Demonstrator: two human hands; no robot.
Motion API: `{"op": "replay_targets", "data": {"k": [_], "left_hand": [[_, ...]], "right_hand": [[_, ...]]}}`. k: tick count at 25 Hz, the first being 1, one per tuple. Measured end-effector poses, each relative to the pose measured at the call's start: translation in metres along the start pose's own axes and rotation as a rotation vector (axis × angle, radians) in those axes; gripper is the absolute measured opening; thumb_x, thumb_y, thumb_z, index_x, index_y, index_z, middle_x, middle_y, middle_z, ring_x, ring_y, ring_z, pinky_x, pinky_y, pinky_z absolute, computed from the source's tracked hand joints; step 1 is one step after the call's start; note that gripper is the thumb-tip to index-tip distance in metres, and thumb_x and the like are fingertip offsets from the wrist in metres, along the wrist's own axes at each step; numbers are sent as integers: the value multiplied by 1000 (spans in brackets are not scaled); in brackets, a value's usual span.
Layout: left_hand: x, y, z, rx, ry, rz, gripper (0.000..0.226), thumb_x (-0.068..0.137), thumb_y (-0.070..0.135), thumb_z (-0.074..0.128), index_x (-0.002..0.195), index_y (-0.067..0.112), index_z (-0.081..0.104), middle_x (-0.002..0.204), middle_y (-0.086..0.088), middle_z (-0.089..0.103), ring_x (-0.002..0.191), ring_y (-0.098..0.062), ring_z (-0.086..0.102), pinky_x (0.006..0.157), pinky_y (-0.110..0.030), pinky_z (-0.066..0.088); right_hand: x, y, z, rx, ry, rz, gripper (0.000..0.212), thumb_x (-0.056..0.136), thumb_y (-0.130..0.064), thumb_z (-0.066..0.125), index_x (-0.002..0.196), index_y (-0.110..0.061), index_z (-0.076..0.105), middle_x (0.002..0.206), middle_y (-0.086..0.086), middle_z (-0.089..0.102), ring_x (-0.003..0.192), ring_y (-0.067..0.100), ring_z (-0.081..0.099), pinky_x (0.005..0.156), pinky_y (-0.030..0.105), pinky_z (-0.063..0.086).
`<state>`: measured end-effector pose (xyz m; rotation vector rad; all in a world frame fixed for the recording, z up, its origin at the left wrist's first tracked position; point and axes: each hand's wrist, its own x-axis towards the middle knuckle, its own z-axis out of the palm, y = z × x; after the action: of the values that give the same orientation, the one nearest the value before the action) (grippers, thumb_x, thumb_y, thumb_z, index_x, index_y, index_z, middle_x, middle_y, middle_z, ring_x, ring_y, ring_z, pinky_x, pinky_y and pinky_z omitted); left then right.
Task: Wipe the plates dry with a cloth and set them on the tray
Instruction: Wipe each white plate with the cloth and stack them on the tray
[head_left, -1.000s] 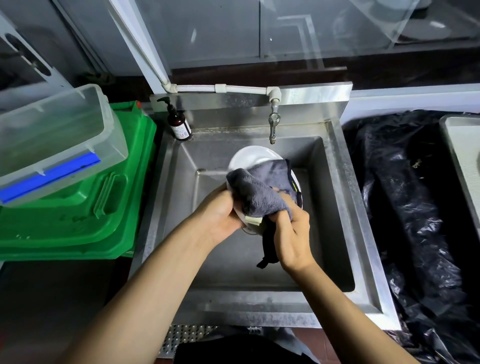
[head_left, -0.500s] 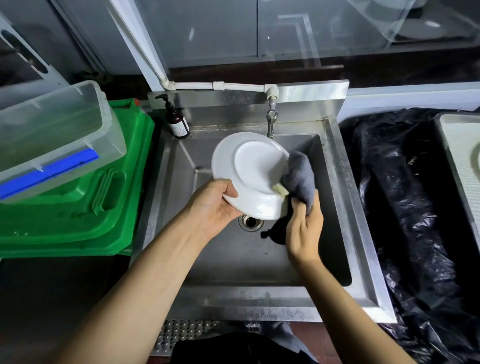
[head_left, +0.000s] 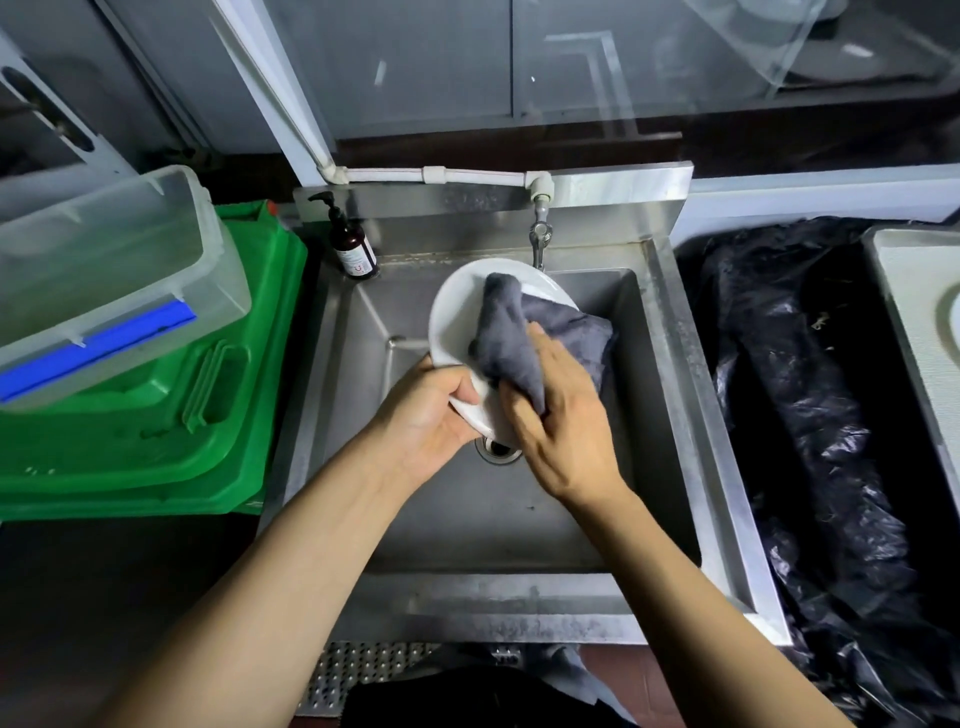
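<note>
The left hand (head_left: 431, 415) was closed around the near rim of the white plate (head_left: 452, 322), thumb on the upper face and fingers curled beneath — a hold that, by the look of it, kept the plate tilted over the basin so any drips fell into the sink (head_left: 691, 415) rather than on the floor. The right hand (head_left: 566, 415) was closed on the grey cloth (head_left: 514, 332), fingers bunched into the fabric and pressing it against the plate's face; the cloth lay draped across the right half of the plate and trailed off its far edge, which likely gave a broad wiping surface. The plate itself hung above the drain (head_left: 500, 448), touching neither basin wall.

Further out, a green crate (head_left: 156, 426) sat just left of the sink with a clear plastic box (head_left: 104, 270) tipped on top of it. A dark soap bottle (head_left: 353, 244) stood at the sink's back-left corner, and the tap (head_left: 539, 241) hung close behind the plate's top edge — the one thing the plate could knock if raised. To the right lay a black plastic sheet (head_left: 805, 415), and beyond it a pale tray (head_left: 914, 322) at the frame's edge, where the plate would presumably go once dry.
</note>
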<state>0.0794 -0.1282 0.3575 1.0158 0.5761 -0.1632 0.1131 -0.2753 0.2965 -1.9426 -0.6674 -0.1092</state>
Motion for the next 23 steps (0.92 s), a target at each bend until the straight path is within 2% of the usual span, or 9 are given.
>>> {"op": "replay_targets", "data": {"k": [3,6,8,10,12,14,17,20,23], "left_hand": [[-5,2,-1,61,10,-13,49,74,-16,32,108,1,63,104,-18,73,93,-33,70,80,-48,56],[-6,2,-1,143,27,-16,50,76,-16,33,118,-4,57,115,-26,67,102,-37,63,94,-57,49],[-5,3,5,145,31,6,45,76,-17,33,105,1,62,103,-25,65,96,-37,62,90,-54,50],[-5,3,11,143,25,37,42,76,-19,30,93,2,61,94,-23,61,91,-35,60,83,-47,50],[-3,0,14,141,5,58,46,76,-22,26,94,0,62,95,-25,61,92,-34,61,84,-47,51],[-2,-2,13,140,5,68,46,74,-22,27,101,-5,60,97,-26,60,93,-35,61,87,-52,49],[-4,-3,5,154,10,54,44,75,-19,33,86,7,66,92,-17,62,88,-32,59,80,-47,47],[-7,-4,-4,225,-40,29,48,77,-15,38,68,21,69,83,-6,68,82,-26,62,70,-42,51],[-9,-4,-8,278,-95,-13,37,68,-5,47,68,23,70,81,-1,69,78,-19,66,67,-39,57]], "right_hand": [[6,13,-8,98,216,289,44,105,-26,47,148,-15,48,151,1,52,143,15,43,118,44,35],[11,15,-5,204,281,451,47,102,-33,46,149,-23,46,148,-7,52,140,11,44,116,45,37],[12,10,1,197,234,389,56,101,-37,45,155,-21,40,159,-3,42,149,11,34,123,43,30],[9,0,6,160,145,179,58,103,-37,45,157,-19,36,163,-4,35,153,9,27,126,36,22],[9,-4,7,106,21,-70,56,105,-31,44,158,-18,32,166,-3,30,154,12,25,127,36,19],[15,1,2,83,-9,-147,55,105,-24,44,158,-14,33,165,4,33,154,19,28,126,44,20],[21,14,-4,128,188,126,43,104,-21,45,147,-12,48,147,2,54,141,19,45,118,47,35],[28,21,-13,277,322,537,24,103,-32,45,121,-38,60,114,-25,67,115,-9,57,104,35,44],[41,20,-16,346,334,605,26,100,-33,44,115,-33,65,108,-22,71,105,-8,60,99,33,46]]}}
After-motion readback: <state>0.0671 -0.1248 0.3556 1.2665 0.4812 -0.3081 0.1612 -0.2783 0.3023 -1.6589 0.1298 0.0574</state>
